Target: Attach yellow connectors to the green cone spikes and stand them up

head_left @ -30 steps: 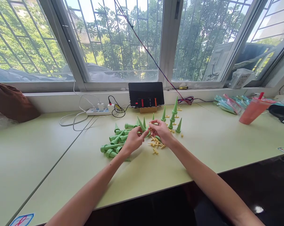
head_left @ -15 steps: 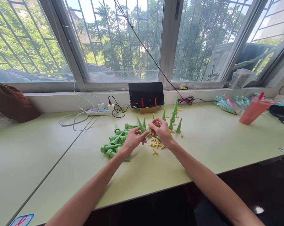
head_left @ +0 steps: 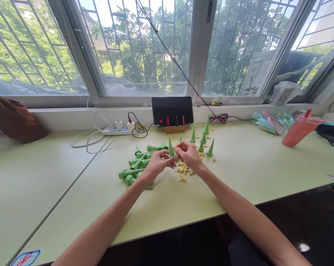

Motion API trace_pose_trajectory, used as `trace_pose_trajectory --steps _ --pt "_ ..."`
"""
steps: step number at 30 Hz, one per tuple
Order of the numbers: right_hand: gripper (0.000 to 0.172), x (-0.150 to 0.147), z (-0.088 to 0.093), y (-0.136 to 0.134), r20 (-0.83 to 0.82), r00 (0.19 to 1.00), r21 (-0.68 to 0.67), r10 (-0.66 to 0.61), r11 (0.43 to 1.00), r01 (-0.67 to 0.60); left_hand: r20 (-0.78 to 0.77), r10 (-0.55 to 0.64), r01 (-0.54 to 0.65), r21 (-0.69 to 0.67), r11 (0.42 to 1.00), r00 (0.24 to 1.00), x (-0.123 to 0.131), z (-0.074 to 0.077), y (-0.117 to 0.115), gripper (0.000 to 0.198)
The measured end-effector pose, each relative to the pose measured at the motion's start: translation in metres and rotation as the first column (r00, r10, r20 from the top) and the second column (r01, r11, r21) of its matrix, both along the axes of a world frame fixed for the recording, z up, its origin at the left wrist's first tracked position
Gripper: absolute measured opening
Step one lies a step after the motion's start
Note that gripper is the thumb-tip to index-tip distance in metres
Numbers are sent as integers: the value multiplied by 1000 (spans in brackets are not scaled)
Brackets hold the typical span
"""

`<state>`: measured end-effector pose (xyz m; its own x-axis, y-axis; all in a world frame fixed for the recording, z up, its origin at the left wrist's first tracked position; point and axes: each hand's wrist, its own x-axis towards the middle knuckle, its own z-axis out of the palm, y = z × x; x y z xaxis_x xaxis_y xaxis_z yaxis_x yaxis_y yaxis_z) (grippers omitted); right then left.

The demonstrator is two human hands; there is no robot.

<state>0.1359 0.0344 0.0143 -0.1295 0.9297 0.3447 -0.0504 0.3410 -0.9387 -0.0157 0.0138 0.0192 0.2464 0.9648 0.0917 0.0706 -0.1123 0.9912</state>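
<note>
My left hand (head_left: 156, 164) is closed round a green plastic cone spike (head_left: 170, 146), which points up between my two hands. My right hand (head_left: 189, 155) pinches at the base of that same spike; what its fingertips grip is too small to make out. A heap of green cone spikes (head_left: 135, 166) lies on the table left of my left hand. Small yellow plastic pieces (head_left: 183, 171) are scattered under and in front of my right hand. Several green spikes (head_left: 205, 136) stand upright behind my right hand.
The pale green table (head_left: 239, 173) runs along a barred window. A dark tablet (head_left: 172, 109) leans on the sill with a phone before it. A white power strip (head_left: 116, 130) with cables lies left. A pink cup (head_left: 299, 130) stands right, a brown bag (head_left: 14, 120) far left.
The green spike in my left hand has turned from leaning left to pointing straight up. My two hands have drawn slightly closer together.
</note>
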Motion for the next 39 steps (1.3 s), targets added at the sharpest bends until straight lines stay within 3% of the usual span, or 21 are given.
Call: trace_pose_trajectory --steps 11,18,28,39 --pt "23 1 -2 3 48 999 -43 1 999 1 -84 -55 60 52 997 995 -2 -3 0 38" --pt "20 1 1 1 27 1000 -37 3 999 -2 -134 28 -26 17 1000 991 0 1 -2 40" --pt "27 1 -3 4 -20 996 -108 82 991 -83 -206 -47 67 91 994 977 -2 -6 2 39" --pt "29 2 -6 7 -29 994 -146 104 983 -107 -284 2 39 137 990 959 -1 -1 -3 41"
